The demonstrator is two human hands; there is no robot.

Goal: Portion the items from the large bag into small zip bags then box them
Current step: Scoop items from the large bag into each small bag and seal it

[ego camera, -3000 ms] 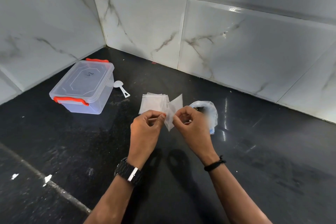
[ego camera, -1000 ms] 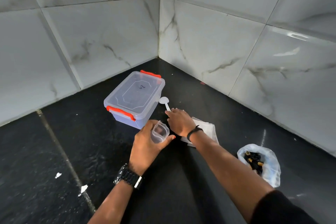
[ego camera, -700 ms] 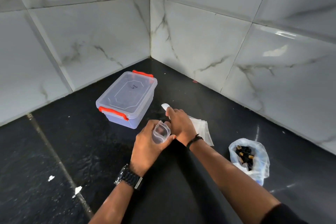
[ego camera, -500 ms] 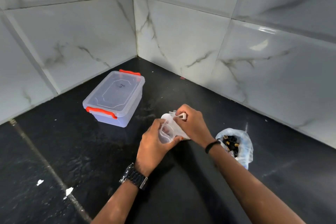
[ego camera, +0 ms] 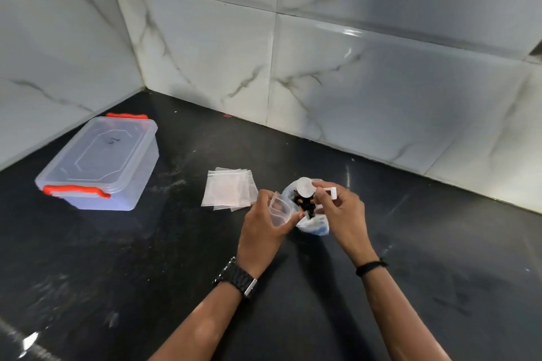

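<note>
Left hand (ego camera: 259, 223) pinches an open small zip bag (ego camera: 280, 209); right hand (ego camera: 341, 211) grips a white scoop (ego camera: 306, 188) over the large bag (ego camera: 311, 221). Box (ego camera: 99, 163) lid marking unreadable.

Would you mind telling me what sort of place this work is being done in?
Probably a home kitchen counter, or a similar tiled work corner: a dark stone counter meets glossy marble-look wall tiles at an inside corner, and a clear lidded box with orange clips sits on it.
</note>
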